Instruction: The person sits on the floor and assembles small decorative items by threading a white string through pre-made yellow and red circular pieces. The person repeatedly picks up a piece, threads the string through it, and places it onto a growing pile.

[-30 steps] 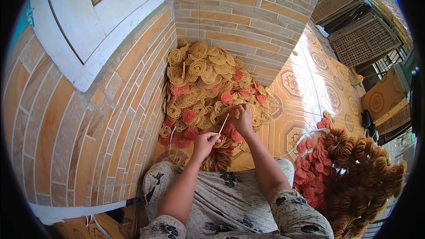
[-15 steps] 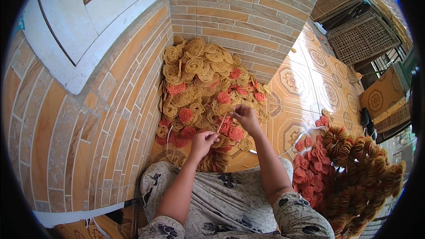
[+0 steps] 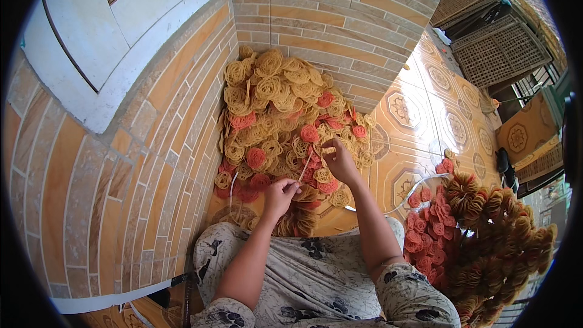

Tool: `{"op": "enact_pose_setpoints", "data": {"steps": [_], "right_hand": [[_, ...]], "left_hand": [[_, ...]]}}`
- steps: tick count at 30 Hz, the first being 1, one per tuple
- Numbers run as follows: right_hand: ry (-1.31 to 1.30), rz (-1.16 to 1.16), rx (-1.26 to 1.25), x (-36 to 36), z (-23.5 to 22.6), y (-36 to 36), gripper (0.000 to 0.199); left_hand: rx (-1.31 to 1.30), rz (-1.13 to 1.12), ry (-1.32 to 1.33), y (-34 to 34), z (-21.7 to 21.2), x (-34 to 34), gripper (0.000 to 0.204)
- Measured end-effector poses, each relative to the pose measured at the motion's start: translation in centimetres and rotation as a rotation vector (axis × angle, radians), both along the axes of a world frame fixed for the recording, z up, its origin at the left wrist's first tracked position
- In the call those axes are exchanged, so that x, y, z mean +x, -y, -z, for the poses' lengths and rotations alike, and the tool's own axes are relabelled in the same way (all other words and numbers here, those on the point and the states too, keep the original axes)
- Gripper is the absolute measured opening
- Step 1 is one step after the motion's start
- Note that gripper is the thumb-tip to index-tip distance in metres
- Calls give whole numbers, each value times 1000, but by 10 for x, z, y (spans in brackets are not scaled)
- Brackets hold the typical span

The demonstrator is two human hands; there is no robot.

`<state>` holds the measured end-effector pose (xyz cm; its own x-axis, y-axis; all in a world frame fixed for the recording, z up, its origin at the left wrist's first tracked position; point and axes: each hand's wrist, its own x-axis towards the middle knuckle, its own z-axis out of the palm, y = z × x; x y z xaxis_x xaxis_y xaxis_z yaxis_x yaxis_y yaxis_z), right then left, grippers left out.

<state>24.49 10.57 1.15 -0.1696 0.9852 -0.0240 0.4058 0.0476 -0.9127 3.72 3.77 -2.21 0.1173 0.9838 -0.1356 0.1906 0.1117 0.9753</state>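
My left hand point(image 3: 281, 198) is closed on a thin pale stick point(image 3: 306, 167), which slants up and to the right from the fingertips. My right hand point(image 3: 340, 161) is just right of the stick's upper end, with thumb and forefinger curved and a gap between them; I see nothing in it. Both hands are over a large heap of lacy, rose-shaped rosettes point(image 3: 267, 89), mostly yellow with some coral ones point(image 3: 255, 158). Below my hands, near my lap, a bunch of brownish rosettes point(image 3: 296, 221) stands packed edge to edge.
Tiled walls point(image 3: 316, 0) border the heap behind and at left. To my right lie a pile of coral rosettes point(image 3: 430, 231) and large brownish bundles of stacked rosettes point(image 3: 492, 255). A white strap point(image 3: 410, 189) curves across the tiled floor. Woven racks point(image 3: 501, 51) lean at the far right.
My right hand has shifted slightly right and its fingertips have come away from the upper end of the stick. My left hand still holds the stick in nearly the same place.
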Motion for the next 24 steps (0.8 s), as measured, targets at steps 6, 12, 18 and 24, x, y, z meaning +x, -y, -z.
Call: {"op": "enact_pose_setpoints", "data": {"steps": [6,12,18,24], "right_hand": [[663,-137,57,18,19,18,49],[255,87,-90,17,6,5,30],[-237,158,-240,11,-6,6,44],[-220,131,-165,3,-11,9,39]], "left_hand": [[-82,46,-33,2,-4,0,20],[-82,67,-66,3,-8,1,21],[-54,80,-57,4,-11,1,21],[-54,91,-19,4,-11,2,21]]}}
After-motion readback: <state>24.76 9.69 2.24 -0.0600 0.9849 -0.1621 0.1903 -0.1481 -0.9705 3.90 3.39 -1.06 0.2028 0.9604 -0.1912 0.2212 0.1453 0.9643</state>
